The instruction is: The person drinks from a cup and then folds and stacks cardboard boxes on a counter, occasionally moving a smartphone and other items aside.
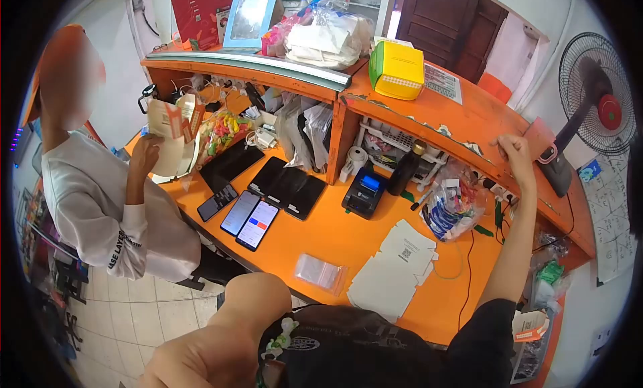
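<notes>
Black fabric [348, 351] with a small white-and-green charm [280, 338] fills the bottom of the view, and the left arm [221, 334] lies bent beside it; its fingers cannot be made out, so whether they are spread or closed cannot be told. Across the orange table [335, 237], the right hand [516, 150] is stretched far out to the raised ledge [469, 113] on the right side. Its fingers are curled tight together at the ledge's edge, and whether they pinch anything small is hidden. A pinkish flat piece [540, 135] stands just beside that hand, between it and the fan [596, 93]. On the table below, well apart from both hands, a white carton [395, 267] lies flattened and unfolded, with a small clear bag [321, 273] near its left side; neither is being touched. Further back sit a card terminal [365, 192], a dark bottle [406, 167] and a clear sack of small goods [452, 204]. Two lit phones [249, 220] lie side by side to the left, with dark screens [288, 187] behind them. A yellow box [396, 70] rests on the ledge. At the left another person in a white sleeve [100, 207] holds a paper bag [175, 127] up with one hand [144, 153].
</notes>
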